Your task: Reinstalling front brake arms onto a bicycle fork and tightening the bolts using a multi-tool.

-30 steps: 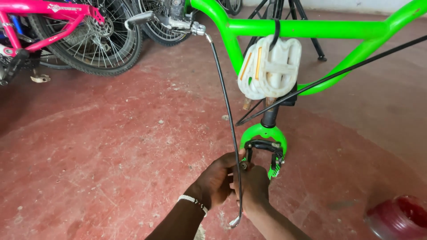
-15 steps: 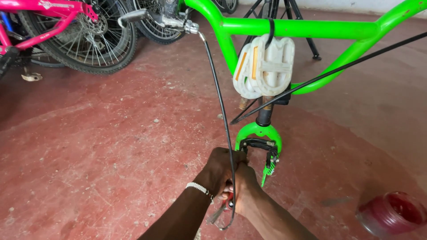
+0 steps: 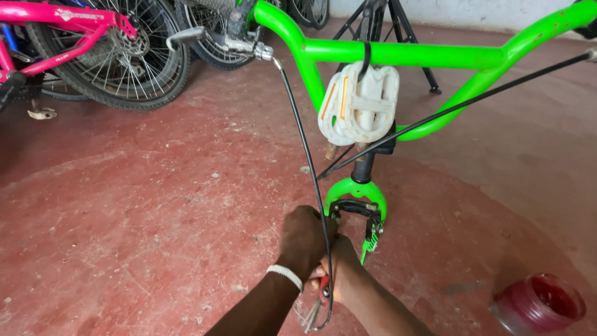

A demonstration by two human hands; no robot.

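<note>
A bright green bicycle handlebar [image 3: 404, 55] crosses the top, with a pair of white pedals [image 3: 360, 102] hanging from it. Below is the green fork crown [image 3: 354, 190] with a black brake caliper [image 3: 357, 208]. A black brake cable [image 3: 305, 155] runs from the lever [image 3: 205, 38] down between my hands. My left hand [image 3: 305, 239], with a white wristband, is closed around the cable beside the caliper. My right hand [image 3: 345, 274] sits just below it, gripping a red-handled tool [image 3: 322, 289] whose metal end pokes out underneath.
A pink bicycle [image 3: 68, 25] and spoked wheels [image 3: 124, 62] stand at the top left. A black stand's legs [image 3: 404, 31] are behind the handlebar. A red translucent round container [image 3: 538, 305] sits on the red concrete floor [image 3: 155, 205] at the lower right.
My hands have stayed by the fork and shifted slightly lower in view. The red-handled tool now shows in my right hand, and the cable's loop has drawn in between the hands.
</note>
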